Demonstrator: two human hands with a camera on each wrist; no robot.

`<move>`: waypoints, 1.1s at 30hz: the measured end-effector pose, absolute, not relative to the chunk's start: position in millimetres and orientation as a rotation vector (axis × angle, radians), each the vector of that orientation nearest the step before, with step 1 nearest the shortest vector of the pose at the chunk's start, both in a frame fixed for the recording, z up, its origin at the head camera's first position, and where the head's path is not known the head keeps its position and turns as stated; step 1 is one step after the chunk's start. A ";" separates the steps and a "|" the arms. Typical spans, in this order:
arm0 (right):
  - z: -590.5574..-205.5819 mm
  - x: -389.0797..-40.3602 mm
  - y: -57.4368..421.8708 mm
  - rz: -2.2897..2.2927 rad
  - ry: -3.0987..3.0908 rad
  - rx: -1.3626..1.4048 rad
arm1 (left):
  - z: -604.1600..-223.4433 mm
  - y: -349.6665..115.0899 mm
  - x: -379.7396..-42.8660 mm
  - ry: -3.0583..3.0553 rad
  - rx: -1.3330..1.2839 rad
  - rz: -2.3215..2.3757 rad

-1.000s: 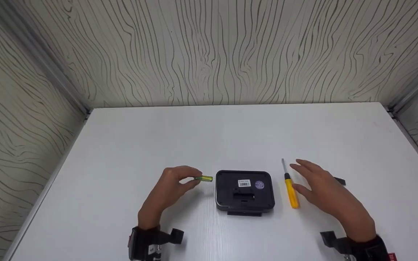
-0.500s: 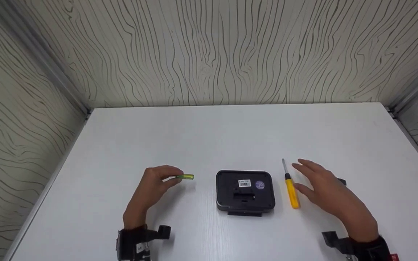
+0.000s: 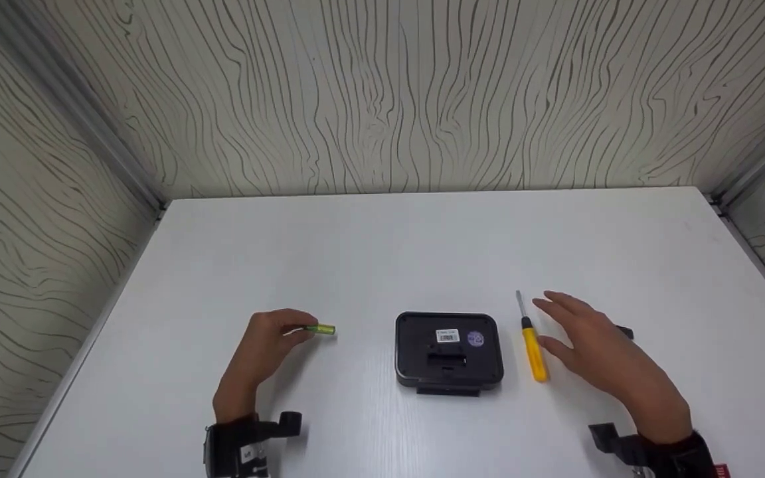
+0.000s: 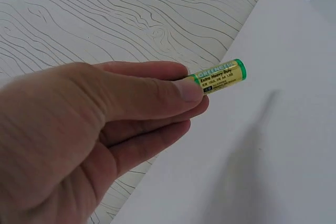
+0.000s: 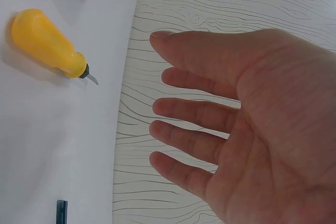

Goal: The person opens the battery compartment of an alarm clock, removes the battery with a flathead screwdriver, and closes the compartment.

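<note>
My left hand [image 3: 259,348] pinches a green-and-yellow AA battery [image 4: 223,75] between thumb and fingers, just above the white table. In the head view, this battery [image 3: 321,328] points right, towards a black rounded device [image 3: 416,348]. The device lies with a white label, a purple round sticker and an uncovered slot facing up. My right hand [image 3: 595,352] hovers with its fingers spread beside a yellow-handled screwdriver [image 3: 534,355] and holds nothing. In the right wrist view, the palm [image 5: 273,129] and all the fingers are visible, apart from the screwdriver [image 5: 44,40].
A small black piece [image 3: 625,331] lies partly hidden behind my right hand; its end also shows in the right wrist view. The white table [image 3: 369,252] meets a wood-grain patterned panel [image 3: 382,99] at the back, with similar panels on both sides.
My left hand has moved left, away from the black device, with the battery still pinched in its fingers. The right hand, screwdriver and device have stayed almost in place.
</note>
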State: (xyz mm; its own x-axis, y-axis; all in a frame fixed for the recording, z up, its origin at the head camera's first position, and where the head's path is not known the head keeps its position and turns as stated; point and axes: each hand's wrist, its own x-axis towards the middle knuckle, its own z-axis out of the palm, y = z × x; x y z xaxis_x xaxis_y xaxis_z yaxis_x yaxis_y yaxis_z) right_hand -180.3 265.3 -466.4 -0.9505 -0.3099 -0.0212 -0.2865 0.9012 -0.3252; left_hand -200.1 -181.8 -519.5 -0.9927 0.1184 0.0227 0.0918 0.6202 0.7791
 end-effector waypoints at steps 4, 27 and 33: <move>-466.3 -180.3 266.0 -0.500 2.996 -0.471 | -523.7 -185.8 -200.0 2.799 0.124 1.322; -469.6 -179.8 268.1 -0.516 3.009 -0.493 | -534.8 -204.7 -198.0 2.825 -0.058 1.116; -468.9 -180.0 268.5 -0.493 3.005 -0.466 | -537.4 -203.6 -198.4 2.827 -0.063 1.101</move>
